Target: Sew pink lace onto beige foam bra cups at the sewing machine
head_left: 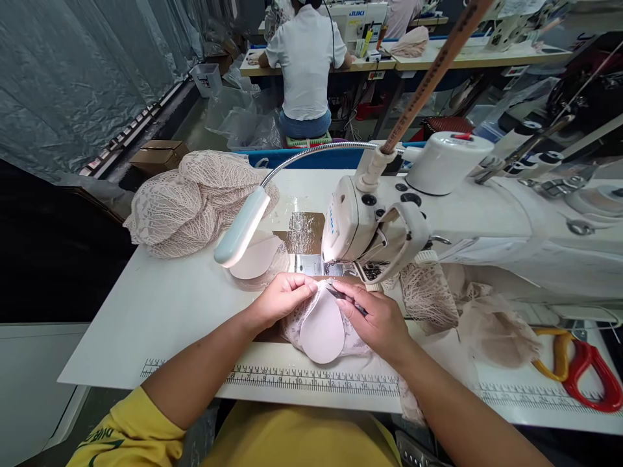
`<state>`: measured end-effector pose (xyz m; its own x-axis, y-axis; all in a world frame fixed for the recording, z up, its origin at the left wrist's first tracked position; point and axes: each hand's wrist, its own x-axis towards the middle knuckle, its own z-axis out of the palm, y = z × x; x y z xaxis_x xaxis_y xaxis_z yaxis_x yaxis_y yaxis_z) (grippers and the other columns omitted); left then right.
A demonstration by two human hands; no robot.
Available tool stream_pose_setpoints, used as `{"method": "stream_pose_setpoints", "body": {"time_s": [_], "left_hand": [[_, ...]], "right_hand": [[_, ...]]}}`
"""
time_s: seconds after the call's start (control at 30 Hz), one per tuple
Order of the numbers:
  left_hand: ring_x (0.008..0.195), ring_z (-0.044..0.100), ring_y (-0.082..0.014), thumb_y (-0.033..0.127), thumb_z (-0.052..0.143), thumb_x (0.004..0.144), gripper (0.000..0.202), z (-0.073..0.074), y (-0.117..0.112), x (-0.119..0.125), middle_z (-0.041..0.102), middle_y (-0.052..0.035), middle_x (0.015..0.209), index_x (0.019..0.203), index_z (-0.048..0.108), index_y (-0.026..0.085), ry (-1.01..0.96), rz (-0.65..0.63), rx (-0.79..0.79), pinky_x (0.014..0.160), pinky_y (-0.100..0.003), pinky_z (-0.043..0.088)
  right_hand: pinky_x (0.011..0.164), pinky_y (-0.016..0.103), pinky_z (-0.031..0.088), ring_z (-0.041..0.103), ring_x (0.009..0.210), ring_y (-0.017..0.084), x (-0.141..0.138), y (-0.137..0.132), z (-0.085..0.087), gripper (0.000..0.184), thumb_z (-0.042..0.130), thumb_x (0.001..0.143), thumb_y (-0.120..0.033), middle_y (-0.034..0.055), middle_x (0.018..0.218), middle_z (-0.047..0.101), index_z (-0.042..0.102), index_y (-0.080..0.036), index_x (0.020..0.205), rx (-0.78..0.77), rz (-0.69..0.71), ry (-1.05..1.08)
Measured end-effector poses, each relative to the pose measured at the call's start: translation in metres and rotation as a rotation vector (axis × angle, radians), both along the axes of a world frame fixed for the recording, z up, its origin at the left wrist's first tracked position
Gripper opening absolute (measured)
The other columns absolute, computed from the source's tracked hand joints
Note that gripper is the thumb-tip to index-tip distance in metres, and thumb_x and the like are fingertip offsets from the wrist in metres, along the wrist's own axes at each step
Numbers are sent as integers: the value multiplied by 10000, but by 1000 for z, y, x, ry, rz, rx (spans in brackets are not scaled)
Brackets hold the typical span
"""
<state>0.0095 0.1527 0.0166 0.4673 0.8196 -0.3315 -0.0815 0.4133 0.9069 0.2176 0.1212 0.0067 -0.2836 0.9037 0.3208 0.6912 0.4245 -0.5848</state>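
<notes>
My left hand pinches the upper edge of a pale pink lace bra cup piece with a smooth oval pad on it. In my right hand is a small dark pointed tool, like thread snips, its tip at the same top edge; whether its blades are apart cannot be made out. Both hands are just in front of the needle area of a white sewing machine. Behind my left hand lies another lace cup with a pad.
A pile of lace cups sits at the table's back left. A lamp on a bendy neck hangs over the work. Lace scraps and scissors with red and yellow handles lie at right. A co-worker sits ahead.
</notes>
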Motion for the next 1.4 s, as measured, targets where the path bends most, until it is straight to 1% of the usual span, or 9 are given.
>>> {"method": "stream_pose_setpoints", "body": {"time_s": [0.17,0.57,0.73,0.87,1.03,1.13,1.23,1.3,1.4], "left_hand": [[635,527,-112,432,662,794,323,-2,0,0,615,-20,690,754,649,111,-12,-16,17,610,-225,434],[569,488,-103,446,596,840,358,1,-1,2,559,5,611,675,593,128,21,-35,40,566,-236,404],[614,518,-119,506,512,878,437,2,0,2,609,-13,654,711,644,124,81,2,49,614,-244,415],[623,525,-113,574,413,902,526,-4,1,-1,639,-19,696,821,683,129,74,-2,8,597,-226,402],[711,574,-144,643,376,881,609,-2,5,-5,667,-59,791,946,700,132,81,-97,2,597,-229,421],[756,588,-146,530,643,776,444,6,10,-15,662,-49,837,987,683,142,56,-276,58,661,-236,447],[696,562,-124,353,765,678,399,10,16,-30,631,-28,803,986,652,125,123,-430,150,626,-218,428],[638,523,-111,316,728,696,317,9,20,-38,595,-16,733,916,646,103,243,-423,257,570,-204,391],[590,455,-92,226,649,711,138,9,22,-42,525,12,670,785,609,116,378,-281,430,537,-195,336]], "right_hand": [[736,296,559,690,820,173,-5,-1,0,288,528,899,-237,46,1006,733,637,-209,1164,71,39,0],[800,298,557,692,870,169,-9,0,-3,262,507,918,-234,31,1023,734,663,-223,1128,112,31,8],[767,281,545,691,863,171,-5,3,1,262,491,914,-281,1,988,741,668,-261,1107,-50,-57,62],[758,305,526,682,864,205,-1,9,2,272,506,883,-347,32,959,738,678,-235,1061,-183,-132,73],[685,280,500,665,778,202,-2,15,2,331,576,818,-448,14,869,725,670,-230,1049,-377,-56,49],[580,256,452,609,628,175,0,16,3,265,526,840,-440,-13,654,649,661,-214,806,-397,-39,35],[629,266,445,606,707,192,4,19,5,230,545,808,-375,3,696,643,593,-204,661,-284,-13,62],[678,275,450,611,777,204,6,20,7,208,547,798,-356,15,773,665,595,-202,666,-256,23,86],[641,268,441,591,692,180,7,18,10,180,537,803,-356,1,726,646,611,-204,741,-315,37,99]]}}
